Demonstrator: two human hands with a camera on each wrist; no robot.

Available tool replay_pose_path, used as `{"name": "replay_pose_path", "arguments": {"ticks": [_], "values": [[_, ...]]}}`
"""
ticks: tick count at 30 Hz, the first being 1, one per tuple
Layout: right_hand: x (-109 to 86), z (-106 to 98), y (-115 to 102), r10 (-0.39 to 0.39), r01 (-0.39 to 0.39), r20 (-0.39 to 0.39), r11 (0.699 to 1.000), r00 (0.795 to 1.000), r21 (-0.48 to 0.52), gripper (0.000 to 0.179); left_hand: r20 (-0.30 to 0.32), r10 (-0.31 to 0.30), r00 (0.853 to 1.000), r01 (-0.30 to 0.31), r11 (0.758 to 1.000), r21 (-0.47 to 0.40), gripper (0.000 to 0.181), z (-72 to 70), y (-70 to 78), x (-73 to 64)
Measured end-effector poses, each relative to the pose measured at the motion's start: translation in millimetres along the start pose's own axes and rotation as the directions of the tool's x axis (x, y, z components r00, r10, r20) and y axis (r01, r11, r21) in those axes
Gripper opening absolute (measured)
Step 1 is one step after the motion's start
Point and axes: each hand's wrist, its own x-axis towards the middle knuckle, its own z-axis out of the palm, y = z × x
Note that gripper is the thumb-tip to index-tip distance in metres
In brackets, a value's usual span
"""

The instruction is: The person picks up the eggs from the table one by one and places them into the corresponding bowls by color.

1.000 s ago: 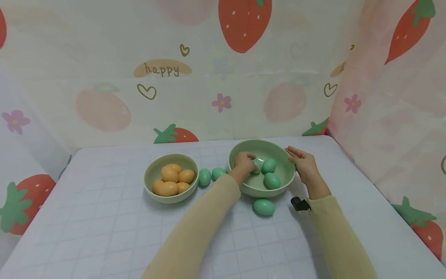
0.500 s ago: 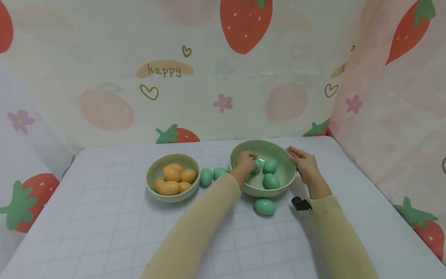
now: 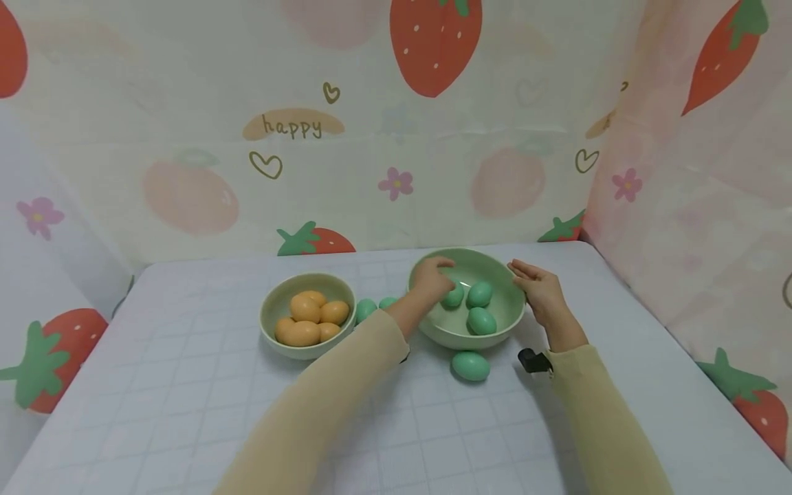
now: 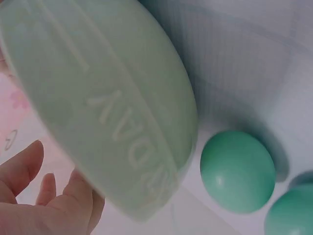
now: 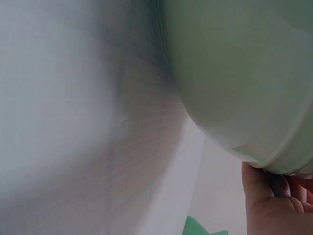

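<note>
My left hand (image 3: pixel 431 282) is over the left side of the large green bowl (image 3: pixel 459 339), its fingers parted and holding nothing. Inside lie three green eggs (image 3: pixel 480 294), one of them just under the fingertips. At the bowl's right rim, my right hand (image 3: pixel 538 292) rests its extended fingers against the outside. The right wrist view has the bowl's outer wall (image 5: pixel 244 73) with the fingertips at its edge. Raised lettering marks the bowl wall (image 4: pixel 117 103) in the left wrist view, where my left hand (image 4: pixel 54 205) shows beyond the rim with thumb and fingers apart.
A smaller bowl (image 3: pixel 303 352) of several orange eggs (image 3: pixel 304 307) stands to the left. Two green eggs (image 3: pixel 366 309) sit between the bowls, partly behind the left sleeve. Another green egg (image 3: pixel 471 366) lies in front of the large bowl. A patterned backdrop stands behind the table.
My left hand has let go of a green egg in the large bowl and moved slightly up and left. The right hand stays at the rim.
</note>
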Motion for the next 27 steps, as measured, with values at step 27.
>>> {"name": "replay_pose_path", "arguments": {"ticks": [27], "values": [[-0.6,0,-2,0.024,-0.024,0.012,1.0,1.0,0.007,0.05,0.218,0.296,0.93,-0.243,0.94,-0.239,0.031,-50.3,-50.6,-80.4]]}}
